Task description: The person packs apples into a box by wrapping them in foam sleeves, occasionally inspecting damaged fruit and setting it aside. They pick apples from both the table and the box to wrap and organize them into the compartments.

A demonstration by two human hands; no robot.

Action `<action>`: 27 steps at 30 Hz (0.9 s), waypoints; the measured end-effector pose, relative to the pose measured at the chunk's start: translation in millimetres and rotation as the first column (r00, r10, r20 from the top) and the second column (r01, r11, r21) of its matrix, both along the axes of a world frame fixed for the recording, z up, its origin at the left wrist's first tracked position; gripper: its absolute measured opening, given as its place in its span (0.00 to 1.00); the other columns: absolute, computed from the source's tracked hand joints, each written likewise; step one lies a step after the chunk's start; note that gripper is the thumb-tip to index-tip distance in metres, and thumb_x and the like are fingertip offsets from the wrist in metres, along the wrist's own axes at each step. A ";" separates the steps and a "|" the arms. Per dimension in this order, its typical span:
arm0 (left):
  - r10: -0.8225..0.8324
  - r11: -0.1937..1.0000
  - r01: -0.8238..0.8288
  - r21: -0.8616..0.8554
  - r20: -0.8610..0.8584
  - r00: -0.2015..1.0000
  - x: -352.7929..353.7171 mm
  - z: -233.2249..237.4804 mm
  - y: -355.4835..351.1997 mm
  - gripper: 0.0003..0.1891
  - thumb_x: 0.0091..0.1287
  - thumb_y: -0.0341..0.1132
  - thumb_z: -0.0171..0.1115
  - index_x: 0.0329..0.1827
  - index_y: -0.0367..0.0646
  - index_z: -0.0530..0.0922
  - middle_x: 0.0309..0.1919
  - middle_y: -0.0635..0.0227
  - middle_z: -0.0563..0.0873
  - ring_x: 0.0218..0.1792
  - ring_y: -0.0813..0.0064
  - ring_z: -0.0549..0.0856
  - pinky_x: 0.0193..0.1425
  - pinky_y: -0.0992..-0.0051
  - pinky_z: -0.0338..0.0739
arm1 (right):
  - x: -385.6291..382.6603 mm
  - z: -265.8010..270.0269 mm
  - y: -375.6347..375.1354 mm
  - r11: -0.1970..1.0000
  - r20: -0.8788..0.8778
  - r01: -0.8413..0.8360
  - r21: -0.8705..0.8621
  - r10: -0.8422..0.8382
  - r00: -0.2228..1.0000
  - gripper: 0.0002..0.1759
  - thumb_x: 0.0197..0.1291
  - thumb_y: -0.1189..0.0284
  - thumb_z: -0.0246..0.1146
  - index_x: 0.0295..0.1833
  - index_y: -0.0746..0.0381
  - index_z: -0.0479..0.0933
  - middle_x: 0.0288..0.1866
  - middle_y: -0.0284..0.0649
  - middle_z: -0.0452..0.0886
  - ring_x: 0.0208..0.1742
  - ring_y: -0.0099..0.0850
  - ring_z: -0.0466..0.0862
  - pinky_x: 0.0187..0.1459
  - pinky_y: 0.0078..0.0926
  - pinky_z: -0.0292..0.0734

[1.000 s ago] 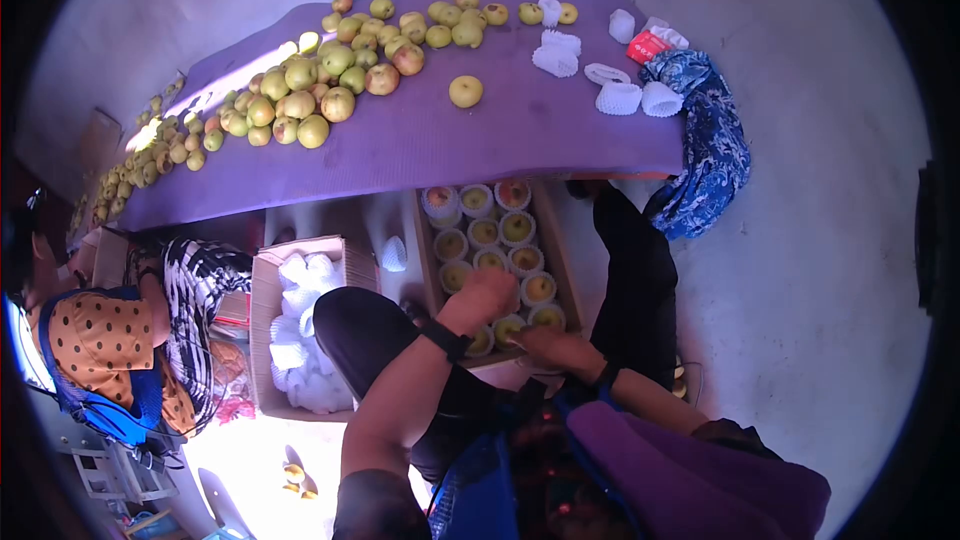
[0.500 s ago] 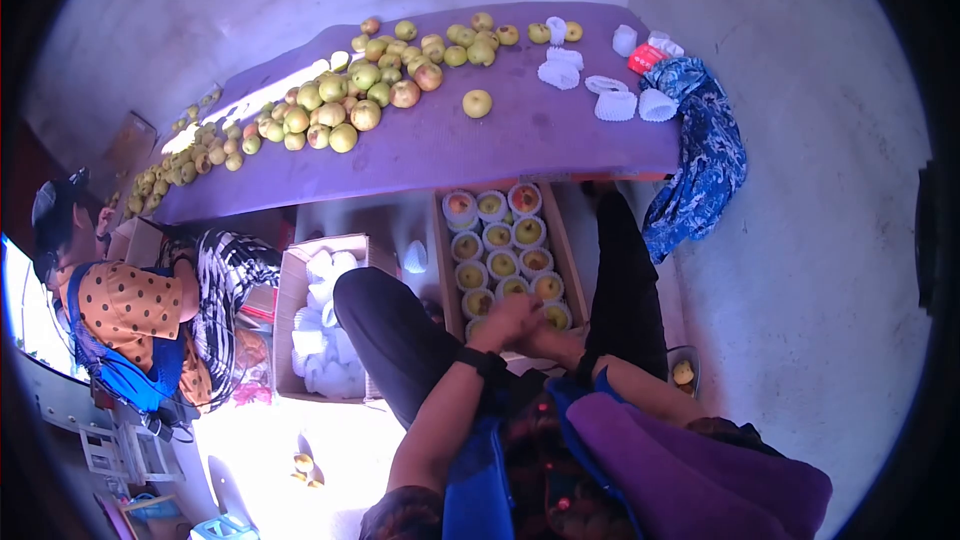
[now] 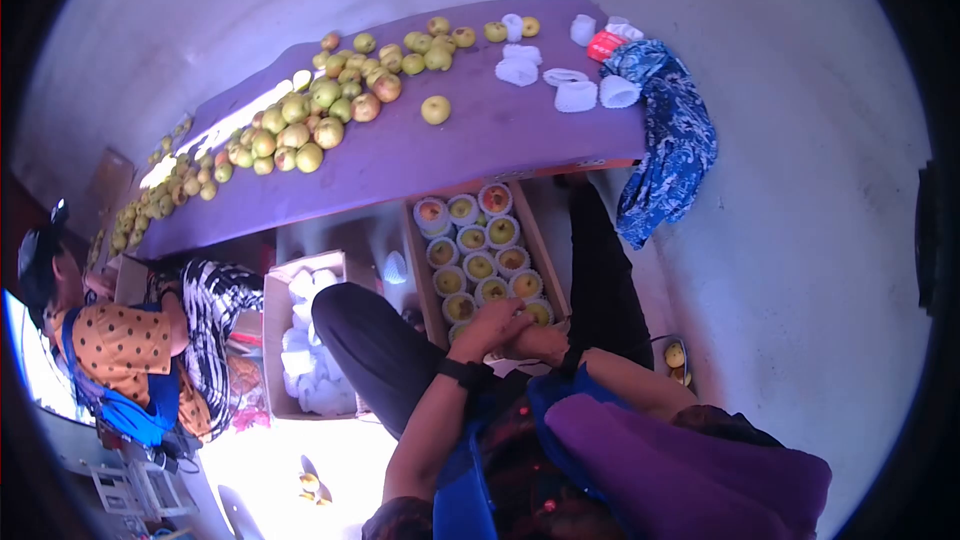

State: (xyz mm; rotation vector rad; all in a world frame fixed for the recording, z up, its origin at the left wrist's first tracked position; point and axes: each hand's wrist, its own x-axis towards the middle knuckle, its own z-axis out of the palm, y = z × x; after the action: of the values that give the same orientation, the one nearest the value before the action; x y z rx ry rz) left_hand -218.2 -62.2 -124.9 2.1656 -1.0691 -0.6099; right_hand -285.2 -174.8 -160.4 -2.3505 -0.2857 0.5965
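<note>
Cardboard box [image 3: 540, 250]: directly ahead of both grips, stretching away from them as far as the near edge of the surface.
Netted apples [image 3: 479, 265]: standing in rows inside the box, ahead of the grips, wrapped in white foam netting; nearest ones partly covered by the fingers.
Left grip [image 3: 490, 328]: at the near end of the box, fingers bent, pressed close against the right grip; hold hidden, impossible to say whether grasping an apple.
Right grip [image 3: 543, 342]: just beside the left one, fingers curled inward and partly masked; likewise impossible to say how far closed or around what.
Black wristband [image 3: 467, 372]: just behind the left grip.
Carton [image 3: 277, 350]: left of the left grip, past the bent knee, heaped with white foam nets [image 3: 320, 380].
Surface [image 3: 400, 165]: beyond the grips, covered in purple.
Loose apples [image 3: 325, 95]: on the surface, far ahead and to the left of the grips, piled together; single yellowish apple [image 3: 436, 110] lying apart, nearer straight ahead.
Scattered nets [image 3: 576, 96]: on the surface, far ahead and slightly right of the grips.
Blue patterned cloth [image 3: 665, 150]: ahead and right of the right grip, hanging off the surface's end.
Co-worker [image 3: 115, 340]: well left of the left grip, in an orange spotted top.
</note>
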 end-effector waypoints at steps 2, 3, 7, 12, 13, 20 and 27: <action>-0.016 1.000 0.015 -0.013 -0.018 1.000 2.9 0.7 4.6 0.20 0.64 0.45 0.58 0.48 0.36 0.80 0.41 0.49 0.85 0.44 0.50 0.84 0.49 0.62 0.76 | 2.2 -5.4 2.6 1.000 0.040 -0.012 -0.014 0.012 0.999 0.19 0.65 0.66 0.55 0.59 0.63 0.73 0.58 0.50 0.78 0.56 0.44 0.78 0.58 0.36 0.72; 0.004 1.000 -0.005 -0.024 -0.042 0.999 5.2 3.4 4.2 0.20 0.64 0.44 0.58 0.49 0.36 0.80 0.41 0.49 0.85 0.44 0.51 0.84 0.48 0.63 0.77 | 5.2 -2.4 1.2 0.998 0.074 -0.059 -0.029 0.061 0.995 0.20 0.65 0.65 0.55 0.59 0.63 0.73 0.58 0.50 0.78 0.55 0.44 0.79 0.58 0.36 0.72; 0.073 0.995 -0.075 -0.063 -0.031 0.997 7.4 16.5 -0.1 0.19 0.64 0.42 0.60 0.50 0.36 0.80 0.40 0.50 0.85 0.43 0.54 0.85 0.47 0.66 0.78 | 10.9 31.2 -12.9 0.971 -0.095 -0.022 -0.238 -0.001 0.996 0.20 0.61 0.69 0.56 0.58 0.66 0.73 0.56 0.53 0.78 0.56 0.46 0.79 0.60 0.39 0.72; 0.137 0.966 -0.186 -0.178 -0.257 0.957 24.7 43.8 -1.2 0.19 0.67 0.40 0.61 0.53 0.34 0.78 0.41 0.59 0.86 0.41 0.68 0.85 0.45 0.70 0.79 | 28.2 46.2 -58.6 0.992 0.159 0.122 -0.018 -0.117 0.980 0.17 0.54 0.68 0.65 0.46 0.67 0.79 0.41 0.52 0.83 0.45 0.50 0.83 0.48 0.43 0.77; 0.126 0.968 -0.177 -0.179 -0.262 0.957 28.9 56.8 0.9 0.19 0.67 0.40 0.61 0.53 0.34 0.78 0.41 0.59 0.86 0.41 0.68 0.85 0.45 0.70 0.79 | 31.6 56.9 -71.1 0.991 0.153 0.132 -0.020 -0.127 0.980 0.17 0.54 0.68 0.65 0.46 0.67 0.79 0.41 0.52 0.83 0.45 0.50 0.83 0.48 0.43 0.77; -0.060 0.984 0.035 -0.173 -0.145 0.988 76.9 95.9 11.3 0.18 0.64 0.38 0.63 0.52 0.35 0.78 0.37 0.53 0.85 0.39 0.60 0.86 0.44 0.68 0.78 | 81.8 131.1 -146.1 0.943 0.701 0.301 0.139 -0.309 0.642 0.14 0.55 0.72 0.63 0.48 0.62 0.78 0.45 0.47 0.79 0.49 0.46 0.80 0.51 0.40 0.76; -0.024 0.977 -0.006 -0.214 -0.140 0.990 93.8 73.3 8.5 0.18 0.63 0.38 0.63 0.52 0.36 0.78 0.36 0.53 0.85 0.39 0.59 0.85 0.45 0.67 0.78 | 163.2 152.3 -204.7 0.845 0.857 0.524 -0.106 -0.190 0.480 0.13 0.54 0.73 0.63 0.46 0.61 0.80 0.62 0.51 0.71 0.65 0.51 0.69 0.62 0.44 0.70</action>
State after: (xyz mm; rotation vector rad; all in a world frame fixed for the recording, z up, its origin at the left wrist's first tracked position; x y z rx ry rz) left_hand -124.4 -53.7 -51.6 1.9037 -1.0195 -0.6136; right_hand -122.0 -379.5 -8.1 -2.7768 -0.0536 -0.8151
